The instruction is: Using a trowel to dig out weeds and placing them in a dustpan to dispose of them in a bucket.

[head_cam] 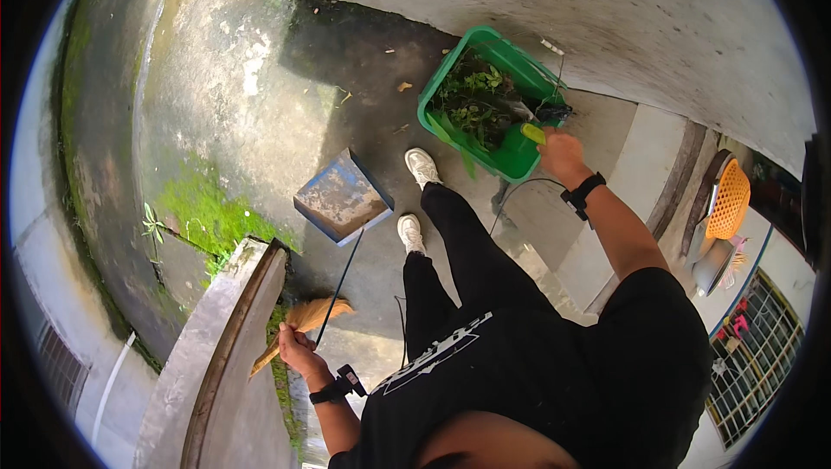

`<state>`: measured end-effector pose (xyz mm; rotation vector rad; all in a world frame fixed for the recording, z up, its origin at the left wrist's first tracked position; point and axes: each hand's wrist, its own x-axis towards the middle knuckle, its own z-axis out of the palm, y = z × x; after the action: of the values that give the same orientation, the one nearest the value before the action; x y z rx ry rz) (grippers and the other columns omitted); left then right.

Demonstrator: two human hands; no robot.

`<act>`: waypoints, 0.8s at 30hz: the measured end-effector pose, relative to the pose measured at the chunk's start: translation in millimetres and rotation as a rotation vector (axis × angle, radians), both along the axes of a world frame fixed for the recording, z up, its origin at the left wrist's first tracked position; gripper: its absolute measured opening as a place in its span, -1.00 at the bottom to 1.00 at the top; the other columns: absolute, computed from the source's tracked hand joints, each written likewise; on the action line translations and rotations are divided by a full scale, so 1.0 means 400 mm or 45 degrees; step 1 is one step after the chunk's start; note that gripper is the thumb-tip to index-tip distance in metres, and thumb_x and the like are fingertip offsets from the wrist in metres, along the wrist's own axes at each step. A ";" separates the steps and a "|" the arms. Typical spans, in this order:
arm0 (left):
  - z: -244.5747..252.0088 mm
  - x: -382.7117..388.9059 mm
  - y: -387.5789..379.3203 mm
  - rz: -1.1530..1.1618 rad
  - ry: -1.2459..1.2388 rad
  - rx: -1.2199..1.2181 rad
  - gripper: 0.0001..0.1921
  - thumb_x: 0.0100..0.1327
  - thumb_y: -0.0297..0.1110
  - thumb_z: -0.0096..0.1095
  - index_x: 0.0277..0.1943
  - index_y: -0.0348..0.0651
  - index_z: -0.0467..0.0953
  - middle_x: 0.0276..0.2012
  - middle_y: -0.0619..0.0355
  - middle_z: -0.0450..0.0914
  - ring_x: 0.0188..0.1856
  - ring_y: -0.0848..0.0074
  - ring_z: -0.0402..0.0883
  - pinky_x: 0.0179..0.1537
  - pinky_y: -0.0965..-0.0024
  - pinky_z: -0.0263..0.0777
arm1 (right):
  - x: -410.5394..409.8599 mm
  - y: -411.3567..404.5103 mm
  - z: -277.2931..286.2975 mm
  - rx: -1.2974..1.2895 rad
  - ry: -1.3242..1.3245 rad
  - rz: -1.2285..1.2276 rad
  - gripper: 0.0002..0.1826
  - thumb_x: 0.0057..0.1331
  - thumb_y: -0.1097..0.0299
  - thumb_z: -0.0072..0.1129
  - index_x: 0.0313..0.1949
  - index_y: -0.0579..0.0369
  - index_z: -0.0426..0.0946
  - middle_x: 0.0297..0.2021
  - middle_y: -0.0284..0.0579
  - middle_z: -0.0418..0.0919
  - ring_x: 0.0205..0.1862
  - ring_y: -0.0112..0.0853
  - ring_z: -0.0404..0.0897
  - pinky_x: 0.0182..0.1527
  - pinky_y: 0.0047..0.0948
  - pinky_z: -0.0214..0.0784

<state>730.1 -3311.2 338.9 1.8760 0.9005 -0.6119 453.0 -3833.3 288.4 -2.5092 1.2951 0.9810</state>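
Note:
My right hand (563, 154) is closed around a yellow-green handle (533, 134) at the near rim of a green plastic bin (496, 167). What the handle belongs to is partly hidden. Inside the bin lie pulled weeds and leafy stems (477, 96), with some dark soil. My left hand (302, 353) grips a straw hand broom (319, 315), its bristles pointing forward. A thin dark rod (342, 277) runs from beside that hand to a long-handled metal dustpan (344, 196), which rests on the concrete with dirt on its worn blue surface.
A low concrete wall (227, 339) stands close by my left arm. Moss (208, 203) covers part of the ground. Behind the bin rises a plastered wall (584, 8). An orange plastic basket (728, 199) and a metal pot (712, 268) are at the right. Black cables hang near both wrists.

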 end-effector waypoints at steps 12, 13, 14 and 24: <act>-0.034 0.014 0.020 -0.139 0.087 0.106 -0.66 0.34 -0.11 0.01 -0.49 -0.13 0.41 -0.78 0.39 0.08 -0.77 0.73 -0.01 -0.72 0.55 -0.11 | -0.213 -0.314 -0.224 0.295 0.295 -0.074 -0.63 0.07 0.56 0.11 -0.07 0.18 0.51 0.21 -0.01 0.24 0.08 -0.09 0.44 0.04 -0.20 0.38; -0.034 0.017 0.022 -0.143 0.088 0.126 -0.66 0.34 -0.11 0.01 -0.49 -0.13 0.41 -0.78 0.39 0.08 -0.77 0.73 -0.01 -0.72 0.55 -0.11 | -0.189 -0.312 -0.229 0.384 0.394 0.016 -0.64 0.06 0.57 0.11 -0.09 0.19 0.53 0.18 0.00 0.29 0.07 -0.10 0.45 0.02 -0.21 0.39; -0.035 0.019 0.024 -0.183 0.068 0.171 -0.66 0.34 -0.11 0.00 -0.49 -0.14 0.41 -0.78 0.39 0.09 -0.76 0.73 0.00 -0.72 0.55 -0.10 | -0.169 -0.307 -0.226 0.420 0.396 0.037 -0.68 0.04 0.57 0.12 -0.15 0.21 0.55 0.06 0.02 0.42 0.04 -0.10 0.46 0.00 -0.21 0.40; -0.026 0.041 0.003 -0.248 0.091 0.157 -0.66 0.32 -0.11 0.04 -0.50 -0.15 0.41 -0.78 0.40 0.11 -0.75 0.74 0.02 -0.71 0.56 -0.11 | -0.181 -0.228 -0.247 0.345 0.315 0.028 -0.73 0.10 0.39 0.15 -0.21 0.26 0.53 -0.13 0.24 0.47 -0.05 -0.01 0.47 -0.02 -0.16 0.39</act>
<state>746.3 -3310.2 328.5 2.0804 0.8228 -0.7601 380.4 -3924.6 189.5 -2.2569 1.1062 1.4052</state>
